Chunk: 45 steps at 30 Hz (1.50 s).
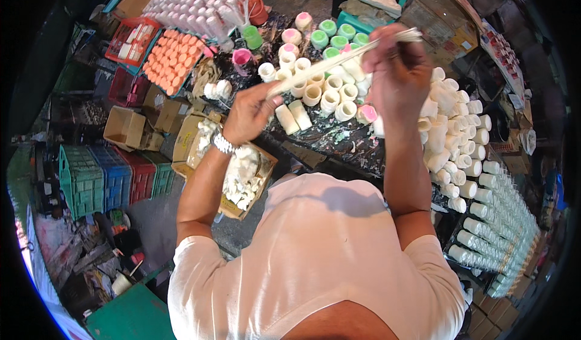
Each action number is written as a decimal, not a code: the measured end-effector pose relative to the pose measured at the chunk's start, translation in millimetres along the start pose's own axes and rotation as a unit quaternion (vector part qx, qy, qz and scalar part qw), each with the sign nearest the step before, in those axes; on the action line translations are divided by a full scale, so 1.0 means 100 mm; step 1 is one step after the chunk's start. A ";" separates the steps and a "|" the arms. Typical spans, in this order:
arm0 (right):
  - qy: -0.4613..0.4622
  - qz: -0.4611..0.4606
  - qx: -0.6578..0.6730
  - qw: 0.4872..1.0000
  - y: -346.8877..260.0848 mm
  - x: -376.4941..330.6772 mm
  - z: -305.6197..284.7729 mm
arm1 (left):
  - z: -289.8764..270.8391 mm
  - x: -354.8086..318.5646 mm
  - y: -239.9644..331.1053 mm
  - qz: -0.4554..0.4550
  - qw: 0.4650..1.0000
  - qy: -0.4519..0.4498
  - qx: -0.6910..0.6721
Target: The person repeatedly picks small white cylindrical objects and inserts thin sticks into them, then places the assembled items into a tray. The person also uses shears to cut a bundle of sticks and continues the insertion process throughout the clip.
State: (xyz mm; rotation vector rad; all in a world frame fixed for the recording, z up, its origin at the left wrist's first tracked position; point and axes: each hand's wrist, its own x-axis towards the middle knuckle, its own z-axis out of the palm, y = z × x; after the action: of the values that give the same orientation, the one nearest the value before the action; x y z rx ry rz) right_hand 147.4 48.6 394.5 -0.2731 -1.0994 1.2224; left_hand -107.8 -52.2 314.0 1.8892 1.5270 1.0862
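Observation:
A long bundle of thin, pale wicks [321, 67] runs slantwise between my two hands above the work table. My left hand [251, 111], with a shiny band at its wrist, pinches the lower left end. Farther right and higher, my right hand [399, 73] is closed round the other end, its fingers slightly blurred. Below the bundle stand several hollow white wax cups [330, 100], open side up. Two white cylinders [293, 117] lie on their sides near my left hand. Behind are cups with green wax [319, 39] and pink wax [291, 36].
White cylinders are heaped [454, 134] at the table's right. A cardboard box of white wax scraps [242, 182] sits beside my left forearm. Orange-topped pieces fill a tray [173, 60] at the far left. Plastic crates [82, 179] stand on the floor at left.

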 end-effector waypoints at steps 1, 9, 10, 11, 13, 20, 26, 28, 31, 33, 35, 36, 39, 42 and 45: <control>-0.002 -0.012 -0.006 1.000 -0.03 0.05 -0.04 | -0.07 -0.01 -0.19 -0.023 1.000 0.001 0.003; 0.012 -0.058 0.120 0.991 -0.63 0.39 -0.53 | -0.65 -0.09 -0.23 0.078 0.970 0.093 0.211; 0.025 -0.057 0.144 0.988 -0.66 0.46 -0.65 | -0.75 -0.13 -0.08 0.114 0.958 0.081 0.251; 0.041 -0.060 0.162 0.984 -0.70 0.51 -0.76 | -0.85 -0.16 0.16 0.127 0.945 0.052 0.297; 0.035 0.002 0.155 0.987 -0.70 0.51 -0.84 | -1.01 -0.32 0.67 0.107 0.918 -0.010 0.383; 0.032 0.262 0.000 0.964 0.18 -0.73 -0.50 | -1.08 -1.58 1.33 -0.250 0.899 -0.355 0.054; -0.096 0.465 -0.048 0.879 1.55 -1.48 -0.27 | 0.84 -1.58 -0.05 -0.301 0.853 -0.028 -0.425; -0.099 0.496 -0.087 0.858 1.90 -1.50 -0.37 | 1.14 -1.60 -0.51 -0.357 0.835 0.004 -0.418; -0.089 0.550 -0.077 0.827 2.33 -1.54 -0.53 | 1.25 -1.73 -0.88 -0.421 0.828 0.045 -0.368; -0.116 0.602 -0.034 0.789 2.57 -1.57 -0.64 | 1.27 -1.80 -1.00 -0.448 0.817 0.088 -0.352; -0.275 0.488 -0.187 0.807 2.77 -1.57 -0.76 | 1.27 -1.91 -1.20 -0.446 0.813 0.144 -0.345; -0.390 0.344 -0.321 0.792 2.80 -1.60 -0.73 | 1.20 -1.94 -1.23 -0.449 0.796 0.159 -0.374; -0.684 0.198 -0.540 0.449 2.81 -1.40 -0.33 | 1.09 -1.94 -1.28 -0.453 0.770 0.167 -0.418; -0.689 0.142 -0.607 0.369 3.24 -1.56 -0.43 | 1.05 -1.85 -1.34 -0.460 0.764 0.138 -0.431; -0.621 0.188 -0.621 0.440 3.34 -1.59 -0.39 | 0.96 -1.84 -1.44 -0.470 0.750 0.119 -0.450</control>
State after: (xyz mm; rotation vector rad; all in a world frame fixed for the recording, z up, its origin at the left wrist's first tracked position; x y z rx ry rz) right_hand -15.4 55.1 60.2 -0.8076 -3.3832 0.4901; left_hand -125.3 -179.7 96.9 0.2340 1.3671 1.1980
